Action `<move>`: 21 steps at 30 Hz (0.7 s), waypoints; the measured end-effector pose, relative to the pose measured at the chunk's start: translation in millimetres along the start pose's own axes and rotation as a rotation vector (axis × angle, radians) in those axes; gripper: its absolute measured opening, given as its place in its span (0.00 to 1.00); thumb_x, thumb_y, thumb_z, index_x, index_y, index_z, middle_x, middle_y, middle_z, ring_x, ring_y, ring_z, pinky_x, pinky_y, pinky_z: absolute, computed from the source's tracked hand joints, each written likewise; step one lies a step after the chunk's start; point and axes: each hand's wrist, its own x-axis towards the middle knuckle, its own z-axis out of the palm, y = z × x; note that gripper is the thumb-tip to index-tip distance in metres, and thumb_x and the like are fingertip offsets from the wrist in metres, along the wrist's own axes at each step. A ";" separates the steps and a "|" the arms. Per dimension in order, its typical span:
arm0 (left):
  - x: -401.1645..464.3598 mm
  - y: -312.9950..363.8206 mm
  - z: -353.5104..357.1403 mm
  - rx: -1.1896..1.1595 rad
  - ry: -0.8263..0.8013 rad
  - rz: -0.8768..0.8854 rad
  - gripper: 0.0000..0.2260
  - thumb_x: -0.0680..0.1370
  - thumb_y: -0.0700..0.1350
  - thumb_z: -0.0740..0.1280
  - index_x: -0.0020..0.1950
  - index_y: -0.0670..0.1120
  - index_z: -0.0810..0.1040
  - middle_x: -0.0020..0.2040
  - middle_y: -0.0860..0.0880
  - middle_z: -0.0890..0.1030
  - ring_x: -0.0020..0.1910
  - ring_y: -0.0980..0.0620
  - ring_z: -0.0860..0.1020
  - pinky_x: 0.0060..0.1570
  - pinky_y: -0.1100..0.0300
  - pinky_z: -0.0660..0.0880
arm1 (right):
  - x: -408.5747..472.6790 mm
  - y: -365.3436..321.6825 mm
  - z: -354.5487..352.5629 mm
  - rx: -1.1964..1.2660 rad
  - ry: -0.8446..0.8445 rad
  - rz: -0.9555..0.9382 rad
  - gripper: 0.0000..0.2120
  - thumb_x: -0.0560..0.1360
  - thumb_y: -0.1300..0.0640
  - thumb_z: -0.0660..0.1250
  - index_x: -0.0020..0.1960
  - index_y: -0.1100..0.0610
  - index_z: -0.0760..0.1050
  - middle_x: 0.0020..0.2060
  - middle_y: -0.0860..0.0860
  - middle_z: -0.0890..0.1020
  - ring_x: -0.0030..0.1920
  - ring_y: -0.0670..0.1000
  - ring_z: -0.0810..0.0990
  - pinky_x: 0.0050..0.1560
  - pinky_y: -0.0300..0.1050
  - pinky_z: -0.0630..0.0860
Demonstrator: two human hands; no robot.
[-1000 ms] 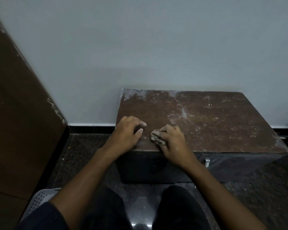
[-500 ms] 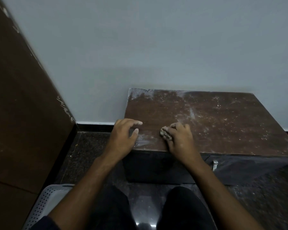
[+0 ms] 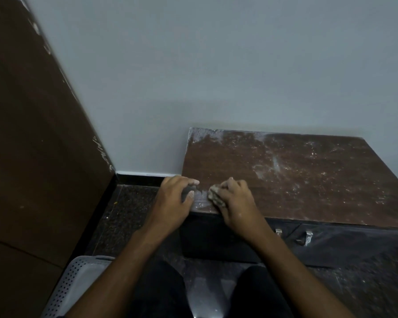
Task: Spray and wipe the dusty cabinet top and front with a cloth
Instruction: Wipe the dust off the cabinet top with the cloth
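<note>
At far left stands a tall dark-brown wooden panel (image 3: 32, 134) against the pale grey wall (image 3: 216, 65); below it, at the near left edge, a white perforated plastic basket (image 3: 76, 283) sits on the dark speckled floor (image 3: 129, 214); the left hand (image 3: 172, 200) rests at the near left corner of the low brown dusty cabinet top (image 3: 296, 175), fingers loosely spread and lightly bent, holding nothing, apparently steadying; just beside it the right hand (image 3: 234, 203) has its fingers curled round a small crumpled beige cloth (image 3: 216, 196), pressing it onto the top near the front edge; over the last second the cloth has stayed in this same near-left patch, with a pale smear showing between the hands, so the wiping seems barely begun; white dust covers the middle and right of the top, and the dark cabinet front (image 3: 331, 244) with its small metal handles (image 3: 307, 237) looks unwiped; no spray bottle is in view.
</note>
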 end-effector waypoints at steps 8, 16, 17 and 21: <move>-11.3 -18.2 -3.7 -0.046 0.052 -0.121 0.14 0.74 0.39 0.69 0.60 0.47 0.80 0.59 0.52 0.77 0.59 0.52 0.74 0.63 0.53 0.73 | 24.5 0.9 2.8 -0.011 0.097 0.113 0.12 0.82 0.53 0.63 0.62 0.53 0.78 0.54 0.49 0.72 0.53 0.48 0.64 0.57 0.48 0.74; -17.8 -18.5 -4.3 -0.142 0.109 -0.191 0.15 0.75 0.38 0.69 0.61 0.47 0.80 0.60 0.51 0.78 0.59 0.55 0.76 0.61 0.63 0.71 | 6.4 9.2 6.9 -0.027 0.025 -0.026 0.16 0.80 0.56 0.65 0.66 0.54 0.78 0.57 0.52 0.77 0.57 0.54 0.70 0.61 0.54 0.76; -19.9 -18.3 -3.7 -0.161 0.112 -0.222 0.15 0.75 0.38 0.69 0.62 0.47 0.79 0.60 0.52 0.78 0.59 0.56 0.76 0.59 0.67 0.71 | 9.7 12.9 7.6 -0.050 0.068 0.026 0.15 0.79 0.57 0.67 0.66 0.54 0.79 0.56 0.52 0.77 0.54 0.52 0.68 0.58 0.54 0.76; -23.4 -14.2 4.2 -0.260 0.127 -0.386 0.17 0.78 0.42 0.66 0.67 0.48 0.76 0.61 0.51 0.79 0.57 0.55 0.78 0.54 0.68 0.73 | 13.2 -24.2 28.3 -0.025 0.062 -0.020 0.14 0.80 0.57 0.67 0.66 0.54 0.77 0.57 0.52 0.76 0.56 0.53 0.68 0.62 0.54 0.75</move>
